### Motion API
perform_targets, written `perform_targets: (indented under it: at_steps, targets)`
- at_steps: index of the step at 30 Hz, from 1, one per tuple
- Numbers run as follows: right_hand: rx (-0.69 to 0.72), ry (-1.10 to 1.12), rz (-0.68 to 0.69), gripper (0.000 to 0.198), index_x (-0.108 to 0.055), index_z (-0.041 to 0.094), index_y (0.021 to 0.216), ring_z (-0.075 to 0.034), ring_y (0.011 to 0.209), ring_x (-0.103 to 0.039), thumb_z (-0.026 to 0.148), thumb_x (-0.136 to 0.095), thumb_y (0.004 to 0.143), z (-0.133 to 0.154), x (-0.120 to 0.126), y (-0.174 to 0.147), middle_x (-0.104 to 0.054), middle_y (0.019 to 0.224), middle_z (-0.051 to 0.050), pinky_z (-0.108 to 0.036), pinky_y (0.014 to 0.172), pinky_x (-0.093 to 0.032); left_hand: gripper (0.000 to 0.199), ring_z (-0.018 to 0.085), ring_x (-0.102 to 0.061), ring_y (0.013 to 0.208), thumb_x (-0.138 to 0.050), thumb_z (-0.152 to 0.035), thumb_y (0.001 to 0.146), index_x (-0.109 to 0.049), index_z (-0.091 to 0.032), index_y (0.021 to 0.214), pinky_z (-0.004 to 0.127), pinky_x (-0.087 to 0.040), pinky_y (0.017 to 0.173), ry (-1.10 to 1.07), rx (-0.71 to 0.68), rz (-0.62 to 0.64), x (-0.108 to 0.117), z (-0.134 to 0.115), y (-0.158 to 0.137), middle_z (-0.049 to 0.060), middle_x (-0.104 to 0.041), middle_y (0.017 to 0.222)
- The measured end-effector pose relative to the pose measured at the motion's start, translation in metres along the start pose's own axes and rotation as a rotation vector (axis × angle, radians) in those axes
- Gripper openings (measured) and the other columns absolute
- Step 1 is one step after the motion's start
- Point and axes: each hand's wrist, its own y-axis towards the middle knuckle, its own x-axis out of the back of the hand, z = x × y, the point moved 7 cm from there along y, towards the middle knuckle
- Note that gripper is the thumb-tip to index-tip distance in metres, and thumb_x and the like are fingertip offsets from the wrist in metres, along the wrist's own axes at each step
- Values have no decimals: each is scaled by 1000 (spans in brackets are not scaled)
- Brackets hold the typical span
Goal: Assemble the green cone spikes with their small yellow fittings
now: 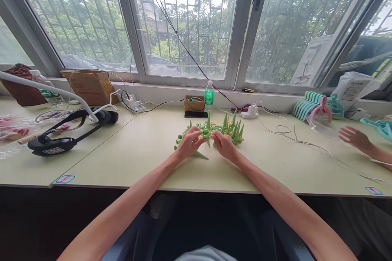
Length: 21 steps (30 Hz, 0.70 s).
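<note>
Above the middle of the table, my left hand [190, 143] pinches a small green hollow piece [206, 133] with a round open end. My right hand [225, 144] is closed at the right side of that piece. Its fingertips are pressed together there, and what they hold is too small to make out. Many pointed green cones [235, 130] stand with small yellow bits just beyond my right hand. More green pieces [177, 142] lie behind and left of my left hand, partly hidden by it. One green cone [200, 155] lies flat just below my hands.
A phone [196, 114], a small cardboard box [194, 105] and a green-labelled bottle [209, 96] stand behind the pieces. A black headset [58, 143] lies left. White cables [294, 140] cross the right side, where another person's hand [357, 138] reaches in near clothes hangers [309, 106].
</note>
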Motion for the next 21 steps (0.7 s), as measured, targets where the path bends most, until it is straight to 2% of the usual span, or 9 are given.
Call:
perform_targets:
  at_steps: [15,21]
  targets:
    - [-21,9,13,30,-42,23,80,-11,48,-36,38,-33,104,-2,-3,-1,-42,57,6,-22,53,-32,25,6,-54,58,-63,-38,92,-61,-19,108,19,-51,51,-44,-6,-19,-2,2,-1,3,-57,96]
    - [-28,6,31,32,-39,23,78,-10,48,-36,38,-32,104,0,-3,-1,-41,57,6,-22,52,-31,21,6,-54,57,-64,-35,91,-61,-19,104,19,-50,51,-39,-17,-17,-2,0,-1,3,-56,95]
